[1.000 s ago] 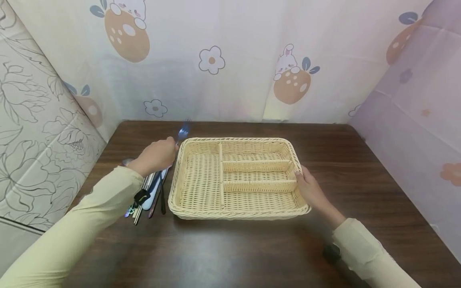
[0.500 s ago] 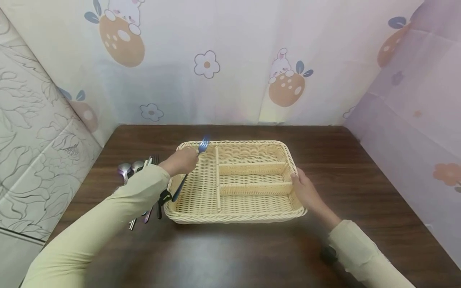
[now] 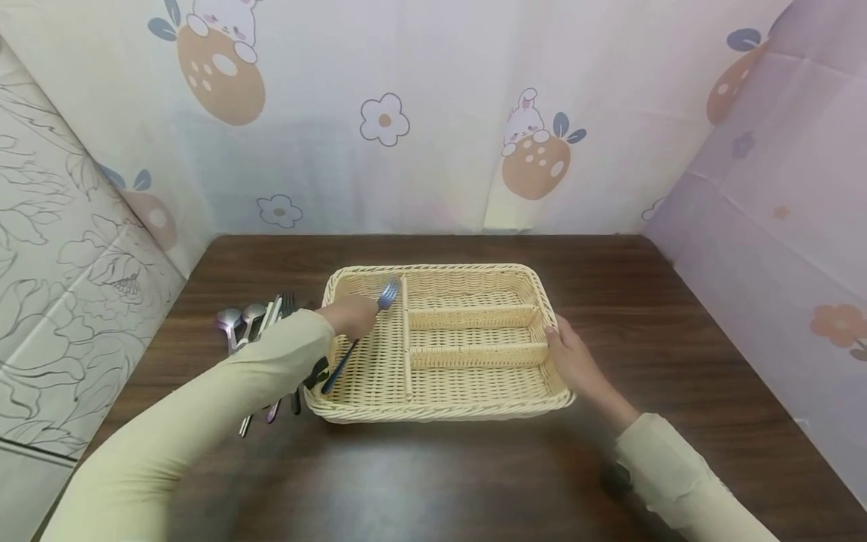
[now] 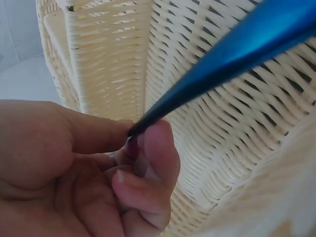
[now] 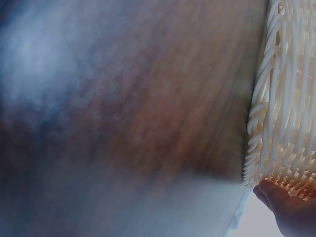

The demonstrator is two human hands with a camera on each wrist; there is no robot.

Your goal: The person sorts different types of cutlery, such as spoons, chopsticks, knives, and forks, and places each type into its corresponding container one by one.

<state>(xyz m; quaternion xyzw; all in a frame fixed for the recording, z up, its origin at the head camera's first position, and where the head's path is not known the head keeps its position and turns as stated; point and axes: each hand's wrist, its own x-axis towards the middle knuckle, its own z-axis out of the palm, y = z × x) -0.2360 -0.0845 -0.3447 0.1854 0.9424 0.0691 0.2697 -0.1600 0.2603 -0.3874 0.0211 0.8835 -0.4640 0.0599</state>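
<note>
A blue metal fork [image 3: 388, 295] is pinched between the thumb and fingers of my left hand [image 3: 354, 316], over the long left compartment of a cream woven basket [image 3: 440, 412]. Its tines point toward the back and its handle slants down to the front left. In the left wrist view the blue handle [image 4: 212, 69] crosses above the weave, and whether it touches the bottom is unclear. My right hand [image 3: 576, 361] grips the basket's right side, thumb over the rim; the right wrist view shows only part of that hand [image 5: 289, 207].
Left of the basket lies a bunch of cutlery, partly hidden by my left sleeve: spoons [image 3: 228, 319], a dark fork [image 3: 287, 302] and pale sticks [image 3: 271, 312]. Dividers [image 3: 474, 356] split the basket's right part into three compartments. Patterned curtains [image 3: 433, 150] surround the dark wooden table [image 3: 433, 482].
My left hand has carried the fork from the cutlery bunch rightward over the basket's rim and lowered it into the left compartment. My right hand keeps its grip on the basket.
</note>
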